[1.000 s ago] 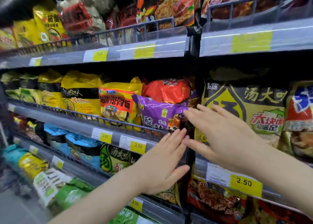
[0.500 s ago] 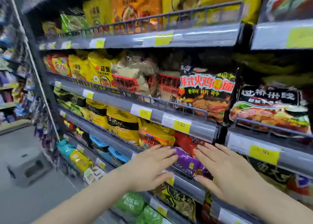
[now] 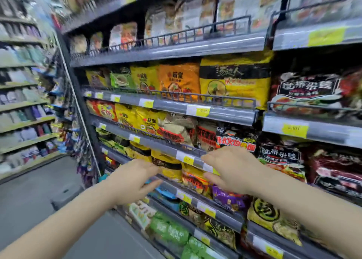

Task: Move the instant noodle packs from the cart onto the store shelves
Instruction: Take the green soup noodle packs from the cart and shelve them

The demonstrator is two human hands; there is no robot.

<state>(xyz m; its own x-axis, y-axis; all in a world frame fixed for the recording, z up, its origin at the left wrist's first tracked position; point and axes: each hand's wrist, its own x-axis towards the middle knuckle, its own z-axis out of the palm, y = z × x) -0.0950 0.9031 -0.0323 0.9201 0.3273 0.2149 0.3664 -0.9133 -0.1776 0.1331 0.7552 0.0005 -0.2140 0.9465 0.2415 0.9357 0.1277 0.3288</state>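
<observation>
Grey wire-fronted store shelves [image 3: 225, 113] hold rows of instant noodle packs. A large yellow and black pack [image 3: 235, 80] stands on the upper middle shelf. A purple pack [image 3: 227, 199] lies below my right hand. My left hand [image 3: 131, 180] hovers flat and empty, fingers apart, in front of a lower shelf. My right hand [image 3: 233, 168] is also empty, fingers spread, near the shelf rail with yellow price tags. The cart is not in view.
A grey step stool [image 3: 66, 196] sits on the aisle floor at the lower left. Another shelving run [image 3: 25, 121] with bottles lines the far left. Green packs [image 3: 168, 231] fill the bottom shelf. The image is motion-blurred.
The view has swung up and to the left, showing higher shelves and more aisle. Both hands have drawn back from the purple pack and moved apart, still empty.
</observation>
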